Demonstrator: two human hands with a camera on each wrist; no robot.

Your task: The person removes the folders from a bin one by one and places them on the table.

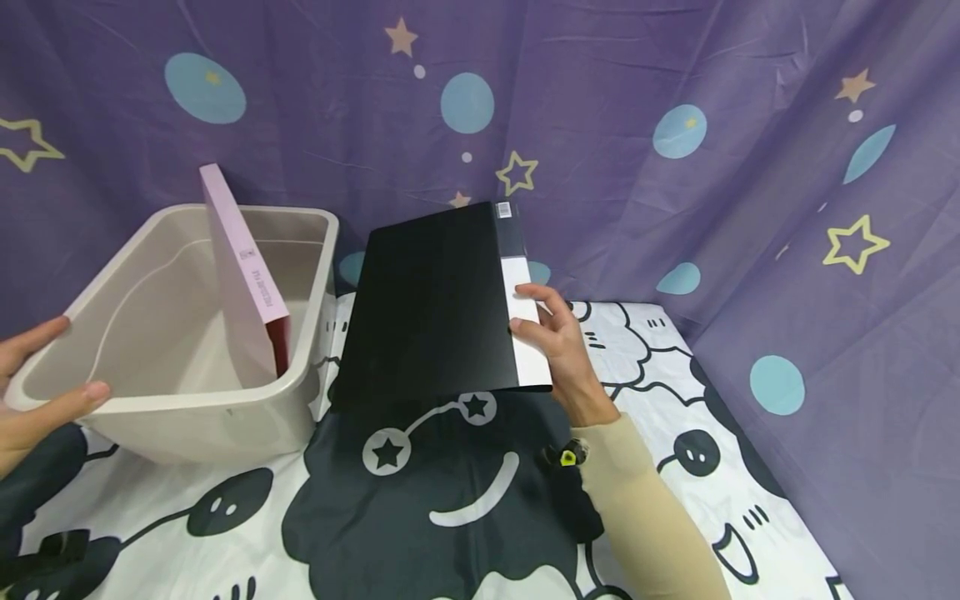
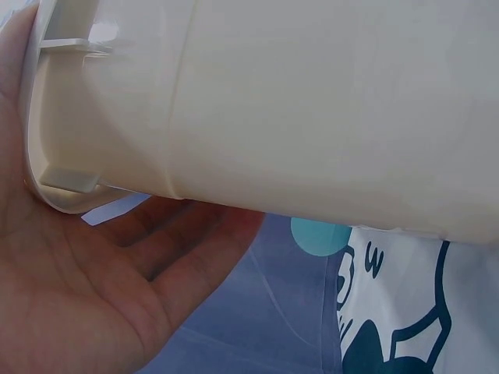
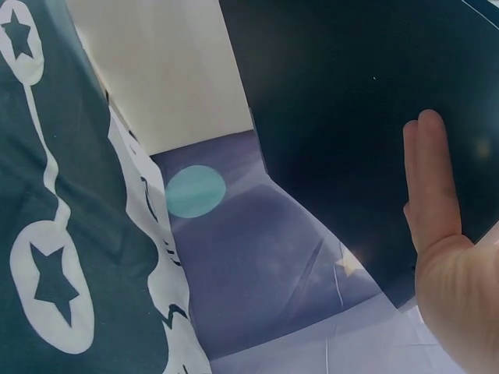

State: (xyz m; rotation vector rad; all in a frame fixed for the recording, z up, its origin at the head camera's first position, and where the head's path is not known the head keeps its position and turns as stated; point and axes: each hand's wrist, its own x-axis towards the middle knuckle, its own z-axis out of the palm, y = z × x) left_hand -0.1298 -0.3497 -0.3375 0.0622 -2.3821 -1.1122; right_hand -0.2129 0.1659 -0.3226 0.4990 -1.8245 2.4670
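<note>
The right hand (image 1: 558, 342) pinches a black rectangular folder (image 1: 427, 308) by its white-labelled spine, above the table's back edge; the left hand (image 2: 86, 288) clasps a beige plastic bin's rim (image 1: 187, 402), seemingly steadying it.

From the head we look forward and down, the bin (image 1: 195, 403) at nine o'clock. From the left wrist we face its outer wall (image 2: 312, 117), very near. From the right wrist we face the black folder (image 3: 335, 109) closely, at two o'clock; head and right wrist share both.
</note>
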